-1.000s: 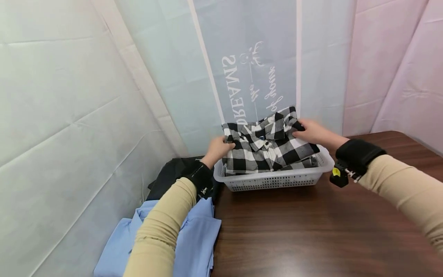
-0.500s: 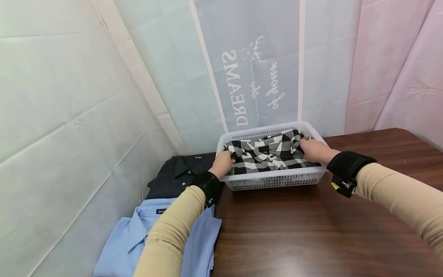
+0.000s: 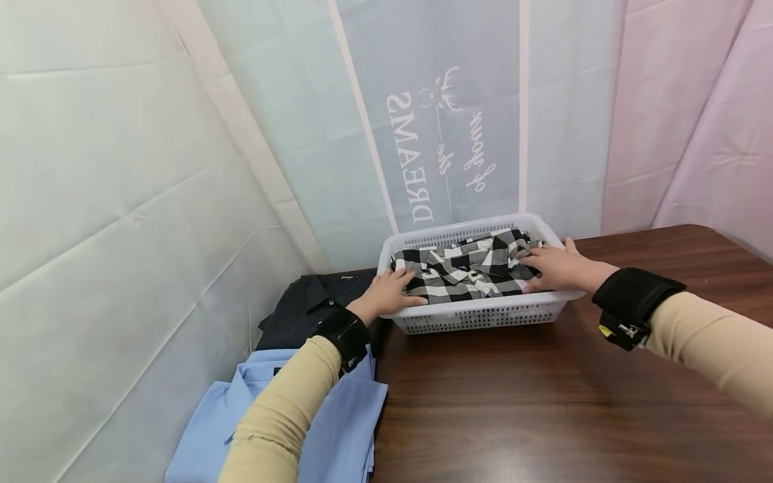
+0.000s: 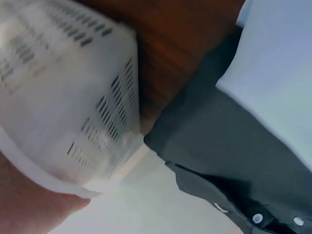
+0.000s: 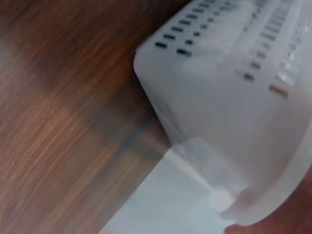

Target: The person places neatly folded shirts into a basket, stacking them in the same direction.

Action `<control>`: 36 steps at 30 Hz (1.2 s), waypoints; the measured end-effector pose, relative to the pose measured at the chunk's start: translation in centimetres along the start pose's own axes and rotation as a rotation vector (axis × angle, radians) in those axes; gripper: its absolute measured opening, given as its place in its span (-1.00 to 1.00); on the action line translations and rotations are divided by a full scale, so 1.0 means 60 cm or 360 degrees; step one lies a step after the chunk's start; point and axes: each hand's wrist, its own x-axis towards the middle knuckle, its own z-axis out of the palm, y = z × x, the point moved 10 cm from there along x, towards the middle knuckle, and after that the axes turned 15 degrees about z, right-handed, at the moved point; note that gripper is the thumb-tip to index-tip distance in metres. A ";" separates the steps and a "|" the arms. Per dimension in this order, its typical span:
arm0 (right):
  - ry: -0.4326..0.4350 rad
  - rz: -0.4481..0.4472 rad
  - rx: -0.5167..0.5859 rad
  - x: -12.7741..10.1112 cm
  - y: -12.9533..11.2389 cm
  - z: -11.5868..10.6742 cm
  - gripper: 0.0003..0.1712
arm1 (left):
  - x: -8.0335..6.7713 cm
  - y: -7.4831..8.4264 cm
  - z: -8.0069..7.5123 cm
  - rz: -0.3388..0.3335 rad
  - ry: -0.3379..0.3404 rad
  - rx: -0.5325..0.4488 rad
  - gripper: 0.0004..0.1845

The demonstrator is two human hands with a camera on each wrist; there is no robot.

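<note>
"Head view: where's the plaid shirt (image 3: 461, 272)?"

"In the white basket (image 3: 477, 308), between both sets of fingers! Left hand (image 3: 384, 295) and right hand (image 3: 557, 267) are released, fingers spread over opposite ends. Black shirt (image 3: 296, 315) left of the left fingers, blue shirt (image 3: 347, 422) nearer the person."

"Left wrist?"

"Hand by the basket's rim, black shirt across from it; fingers, can't tell there."

"Right wrist?"

"Rim beside the hand, brown bench (image 5: 68, 122) past the basket's wall!"

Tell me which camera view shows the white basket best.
The head view: the white basket appears there nearly whole, with the checked shirt inside. The left and right wrist views each show only part of its slotted outer wall and rim, close up and slightly blurred.
</note>
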 end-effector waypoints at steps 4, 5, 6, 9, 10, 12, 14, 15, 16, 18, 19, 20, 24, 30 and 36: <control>-0.0171 0.0050 -0.0153 0.005 0.012 0.019 -0.40 | 0.008 -0.009 0.009 -0.0069 -0.0216 0.0055 -0.25; -0.0187 0.0046 -0.0181 0.006 0.012 0.022 -0.43 | 0.010 -0.010 0.011 -0.0084 -0.0260 0.0066 -0.25; -0.0195 0.0041 -0.0206 0.007 0.012 0.025 -0.45 | 0.011 -0.011 0.013 -0.0099 -0.0298 0.0074 -0.26; -0.0185 0.0013 -0.0278 0.002 0.008 0.034 -0.52 | 0.011 -0.011 0.026 -0.0143 -0.0378 0.0107 -0.29; -0.0176 0.0003 -0.0290 0.000 0.006 0.036 -0.53 | 0.011 -0.012 0.030 -0.0154 -0.0396 0.0110 -0.30; -0.0162 -0.0011 -0.0305 -0.002 0.004 0.039 -0.54 | 0.011 -0.013 0.037 -0.0163 -0.0430 0.0123 -0.32; -0.0145 -0.0020 -0.0292 -0.002 0.002 0.038 -0.54 | 0.011 -0.014 0.038 -0.0158 -0.0440 0.0121 -0.32; -0.0133 -0.0024 -0.0271 -0.001 0.003 0.036 -0.54 | 0.012 -0.015 0.036 -0.0145 -0.0427 0.0121 -0.32; -0.0115 -0.0029 -0.0237 0.001 0.004 0.034 -0.54 | 0.013 -0.014 0.032 -0.0130 -0.0403 0.0109 -0.31; -0.0066 -0.0043 -0.0112 0.005 0.009 0.026 -0.52 | 0.015 -0.013 0.020 -0.0068 -0.0277 0.0043 -0.30; -0.0028 -0.0057 -0.0018 0.007 0.013 0.022 -0.52 | 0.013 -0.013 0.012 -0.0021 -0.0182 -0.0007 -0.30; 0.0007 -0.0063 0.0100 0.006 0.017 0.015 -0.52 | 0.006 -0.011 0.003 0.0028 -0.0075 -0.0087 -0.30; 0.0203 0.0022 0.0641 -0.030 0.055 -0.019 -0.53 | -0.065 -0.012 -0.030 0.0186 0.0309 -0.0359 -0.34; 0.0437 0.0205 0.0963 -0.147 0.119 -0.048 -0.51 | -0.252 -0.048 0.001 -0.0096 0.0194 -0.0417 -0.27; 0.0546 0.0182 0.0844 -0.209 0.152 -0.056 -0.43 | -0.380 -0.102 0.046 -0.0478 -0.0077 -0.0417 -0.25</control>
